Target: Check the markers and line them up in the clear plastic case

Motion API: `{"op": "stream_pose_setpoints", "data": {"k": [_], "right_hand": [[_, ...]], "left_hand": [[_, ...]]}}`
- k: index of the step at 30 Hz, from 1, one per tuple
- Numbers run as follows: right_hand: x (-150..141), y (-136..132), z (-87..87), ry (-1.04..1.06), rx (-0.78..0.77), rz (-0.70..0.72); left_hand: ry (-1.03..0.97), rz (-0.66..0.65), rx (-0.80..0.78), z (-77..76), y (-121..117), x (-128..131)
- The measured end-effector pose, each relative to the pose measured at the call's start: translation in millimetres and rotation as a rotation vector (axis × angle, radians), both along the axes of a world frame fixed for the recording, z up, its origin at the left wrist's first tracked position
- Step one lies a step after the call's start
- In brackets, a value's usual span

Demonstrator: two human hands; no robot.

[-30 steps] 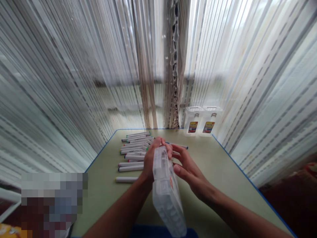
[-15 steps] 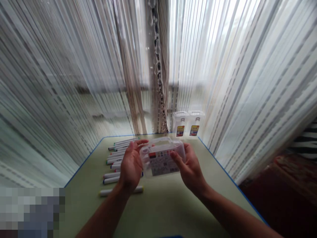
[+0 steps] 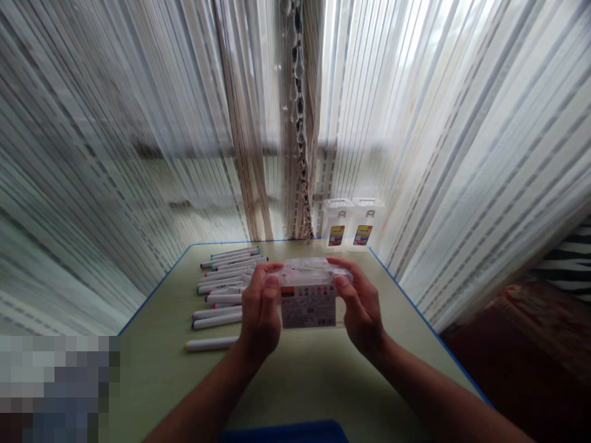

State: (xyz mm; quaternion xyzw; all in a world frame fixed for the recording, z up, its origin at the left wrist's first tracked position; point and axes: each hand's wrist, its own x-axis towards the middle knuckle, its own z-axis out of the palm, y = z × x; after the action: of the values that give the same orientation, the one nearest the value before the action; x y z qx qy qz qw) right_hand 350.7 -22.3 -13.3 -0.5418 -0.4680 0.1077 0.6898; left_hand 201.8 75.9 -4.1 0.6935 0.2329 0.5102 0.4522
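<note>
Between my two hands is a clear plastic case (image 3: 308,280) with a handle on top and a printed label (image 3: 308,311) facing me. My left hand (image 3: 262,307) grips its left end, thumb on the near upper edge. Around the right end my right hand (image 3: 362,304) is closed the same way, thumb near the top corner. Several white markers (image 3: 217,315) with coloured ends lie in a loose column to the left, partly hidden behind my left hand and forearm.
Two clear plastic cases (image 3: 337,224) with yellow labels stand upright at the table's far right corner. The pale green table (image 3: 295,381) has a blue edge. String curtains (image 3: 138,123) hang behind it. A blue object (image 3: 286,432) shows at the near edge.
My left hand has moved from beside the case to gripping its left end. The case has turned level, its top now tipped more toward me. The view has shifted slightly.
</note>
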Motion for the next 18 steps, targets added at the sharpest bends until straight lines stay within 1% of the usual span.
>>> {"op": "stream_pose_setpoints", "data": {"k": [2,5,7,8,10,12,15,18], "right_hand": [[-1.2,-1.6,0.4,0.051,0.021,0.038],[-2.1,-2.5,1.1,0.173,0.068,0.168],[-2.2,-2.1,1.7,0.238,0.081,0.225],[-2.2,-1.7,1.9,0.255,0.080,0.234],[-2.2,-1.0,2.0,0.263,0.065,0.225],[-2.1,-0.5,1.3,0.226,0.051,0.187],[-2.3,-1.7,-0.9,0.119,0.034,0.096],[-3.7,-5.5,-2.1,-0.025,0.059,0.014]], "left_hand": [[-0.047,-0.025,-0.023,-0.3,-1.6,0.3],[-0.140,-0.137,-0.060,-1.1,-1.2,0.0],[-0.148,-0.205,-0.080,-0.8,0.1,-1.1],[-0.128,-0.214,-0.078,-0.2,0.5,-1.7],[-0.078,-0.174,-0.050,1.9,0.5,-2.5],[-0.036,-0.116,-0.025,4.5,-0.9,-2.2],[-0.036,-0.028,0.001,6.9,-4.1,-0.8],[-0.083,0.047,0.116,5.5,-6.7,-1.3]]}}
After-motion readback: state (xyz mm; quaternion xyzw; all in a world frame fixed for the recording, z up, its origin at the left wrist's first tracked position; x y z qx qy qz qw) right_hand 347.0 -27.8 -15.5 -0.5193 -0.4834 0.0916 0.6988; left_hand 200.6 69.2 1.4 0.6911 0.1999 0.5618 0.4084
